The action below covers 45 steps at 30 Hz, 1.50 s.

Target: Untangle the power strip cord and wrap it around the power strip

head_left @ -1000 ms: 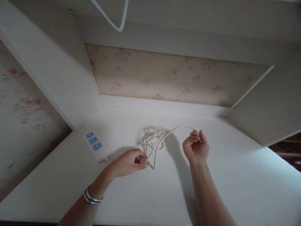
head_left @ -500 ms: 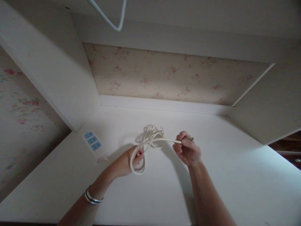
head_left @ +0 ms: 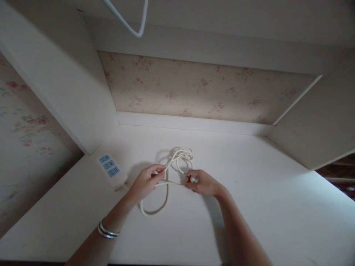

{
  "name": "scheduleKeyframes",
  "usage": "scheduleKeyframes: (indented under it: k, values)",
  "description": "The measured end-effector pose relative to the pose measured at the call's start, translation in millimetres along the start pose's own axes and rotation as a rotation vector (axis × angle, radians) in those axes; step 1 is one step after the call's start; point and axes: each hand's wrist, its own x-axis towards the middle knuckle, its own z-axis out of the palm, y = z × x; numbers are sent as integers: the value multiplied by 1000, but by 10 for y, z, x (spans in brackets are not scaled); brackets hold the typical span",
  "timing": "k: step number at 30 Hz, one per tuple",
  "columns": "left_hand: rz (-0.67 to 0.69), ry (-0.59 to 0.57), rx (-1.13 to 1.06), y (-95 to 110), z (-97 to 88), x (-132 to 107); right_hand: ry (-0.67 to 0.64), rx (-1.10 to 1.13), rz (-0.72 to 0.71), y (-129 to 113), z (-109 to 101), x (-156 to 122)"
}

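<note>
A long cream cable (head_left: pixel 179 159) lies tangled on the white desk (head_left: pixel 249 199), with one loop hanging toward me below my hands. My left hand (head_left: pixel 145 181), with metal bangles on the wrist, pinches the cable near the loop's top. My right hand (head_left: pixel 203 183) is closed round the cable's end, where a small white plug tip shows between the fingers. The two hands are close together, just in front of the tangle.
A white power strip (head_left: pixel 109 168) with blue sockets lies at the left, beside the white side panel (head_left: pixel 63 81). Floral wallpaper covers the back of the recess. A white panel stands at the right, and a thin white hook hangs overhead.
My right hand moved left and down toward my left hand, bringing the cable end with it. The loop under my left hand grew and dropped toward me.
</note>
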Motion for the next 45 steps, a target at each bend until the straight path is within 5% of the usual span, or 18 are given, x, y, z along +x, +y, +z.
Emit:
scheduleKeyframes:
  k: [5,15,18,26,30,37,45]
  values:
    - [258,116,157,-85,4,26,317,-342,-53,83,-1,97]
    - [264,131,62,-66,-32,24,756,-681,487,133,-89,138]
    - [266,104,69,-53,-20,14,725,-651,431,114,-31,168]
    - [357,316,245,-93,-10,23,382,-607,-219,-95,406,180]
    - [407,188,262,-107,38,14,291,-614,-409,-168,567,197]
    - [510,40,252,-50,112,-24,330,-714,-373,-198,781,429]
    - [342,-61,155,-39,142,-53,482,-653,-146,-196,724,599]
